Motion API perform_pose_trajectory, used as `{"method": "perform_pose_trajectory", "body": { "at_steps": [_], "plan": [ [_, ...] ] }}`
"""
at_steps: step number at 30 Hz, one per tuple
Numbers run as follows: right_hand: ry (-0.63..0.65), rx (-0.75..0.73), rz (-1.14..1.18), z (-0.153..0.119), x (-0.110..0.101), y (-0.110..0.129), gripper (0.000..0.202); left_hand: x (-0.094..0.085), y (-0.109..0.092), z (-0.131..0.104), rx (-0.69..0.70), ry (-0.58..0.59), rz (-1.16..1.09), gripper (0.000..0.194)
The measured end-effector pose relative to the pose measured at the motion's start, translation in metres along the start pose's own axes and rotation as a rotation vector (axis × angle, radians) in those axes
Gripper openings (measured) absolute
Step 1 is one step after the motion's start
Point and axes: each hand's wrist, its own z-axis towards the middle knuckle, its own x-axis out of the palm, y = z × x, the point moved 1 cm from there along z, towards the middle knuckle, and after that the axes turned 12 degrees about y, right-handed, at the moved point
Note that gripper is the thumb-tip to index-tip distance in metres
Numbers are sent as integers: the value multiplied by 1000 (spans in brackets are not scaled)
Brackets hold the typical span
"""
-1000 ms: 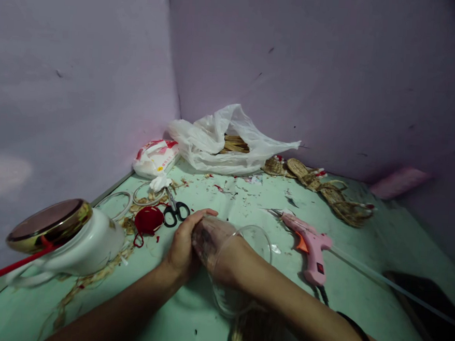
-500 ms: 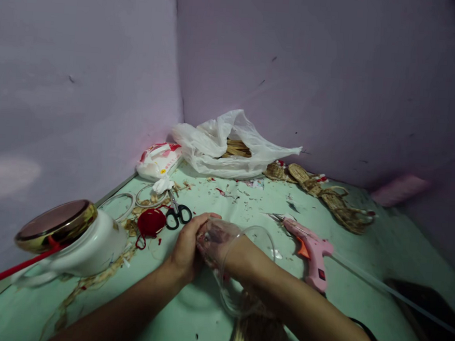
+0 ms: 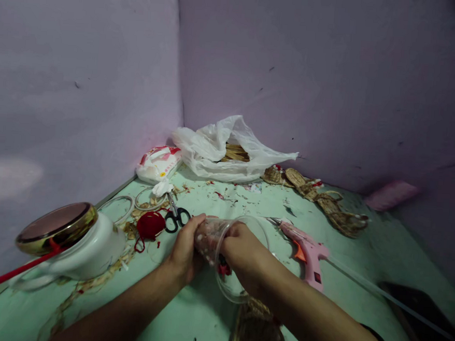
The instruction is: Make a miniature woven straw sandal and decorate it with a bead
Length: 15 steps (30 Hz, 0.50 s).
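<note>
A clear plastic cup lies tipped on its side above the table, its wide mouth toward the right. Small pale and red pieces show inside it. Wrapped round the cup's closed end is my left hand. My right hand is at the cup's mouth, partly inside, with its fingers curled; whatever they hold is hidden. Below the cup, a woven straw piece lies near the front edge of the view.
Left are a white pot with a gold-rimmed lid, red yarn and scissors. Behind stands a plastic bag of straw. Right lie a pink glue gun and woven straw pieces.
My right hand has drawn back from deep inside the cup to its mouth, and its fingers have curled. The left hand keeps its grip, and the cup has shifted slightly left.
</note>
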Motion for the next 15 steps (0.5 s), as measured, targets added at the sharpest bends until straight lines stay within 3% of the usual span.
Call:
{"method": "perform_pose_trajectory", "body": {
  "at_steps": [7,15],
  "plan": [
    [-168,-47,543,-11,3,14,13,-1,-3,1,28,-14,-8,20],
    [-106,12,763,-25,-5,26,22,-1,-5,-1,39,39,-10,28]
  ]
}}
